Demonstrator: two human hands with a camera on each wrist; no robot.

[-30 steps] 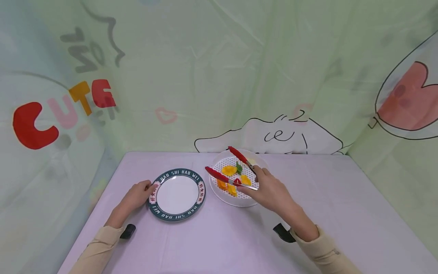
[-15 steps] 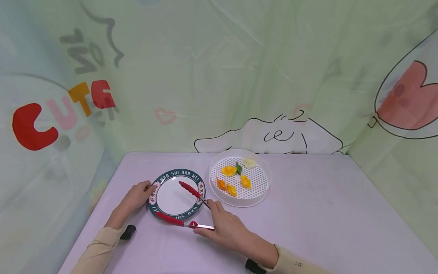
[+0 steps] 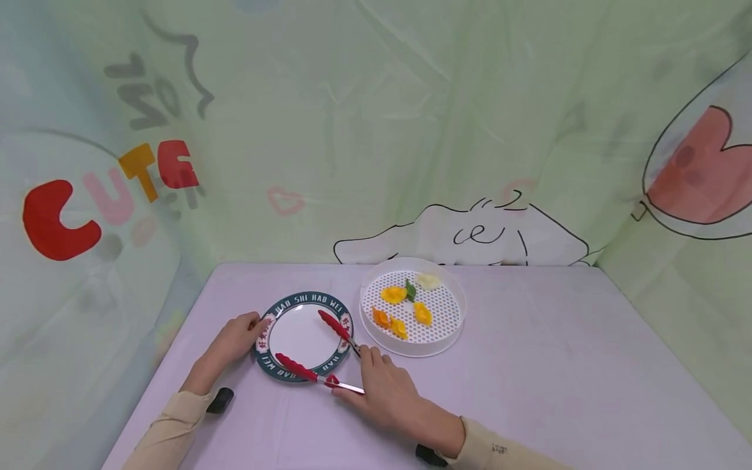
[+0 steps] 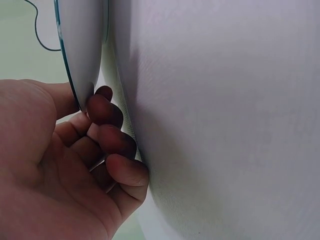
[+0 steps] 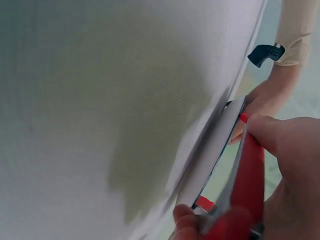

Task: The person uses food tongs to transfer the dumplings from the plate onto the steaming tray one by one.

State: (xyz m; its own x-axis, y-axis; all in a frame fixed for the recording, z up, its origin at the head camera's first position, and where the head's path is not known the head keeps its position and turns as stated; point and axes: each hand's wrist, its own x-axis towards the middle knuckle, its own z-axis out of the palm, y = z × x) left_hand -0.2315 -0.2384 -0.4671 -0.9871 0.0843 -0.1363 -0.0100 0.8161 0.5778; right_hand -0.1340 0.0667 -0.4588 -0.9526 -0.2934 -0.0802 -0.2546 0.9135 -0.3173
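Note:
My left hand (image 3: 234,338) pinches the left rim of a round white plate (image 3: 299,336) with a dark green patterned border. In the left wrist view its thumb and curled fingers meet at the edge of the plate (image 4: 82,45). Over the plate's right half, my right hand (image 3: 389,393) holds metal tongs with red tips (image 3: 296,367). The tongs' arms are spread apart, with nothing between the tips. From the right wrist, the red handle of the tongs (image 5: 250,175) shows between thumb and fingers, beside the plate's edge.
A white perforated steamer basket (image 3: 442,320) stands right of the plate. In it lie several yellow and orange dumpling-shaped pieces (image 3: 393,295), a green piece (image 3: 410,290) and a pale one (image 3: 427,281). Printed cloth walls (image 3: 382,130) surround the lilac-white table (image 3: 558,365).
My right hand has brought the tongs from over the steamer basket left and nearer, to over the plate. The tips have drawn slightly closer together since half a second ago. My left hand stays put.

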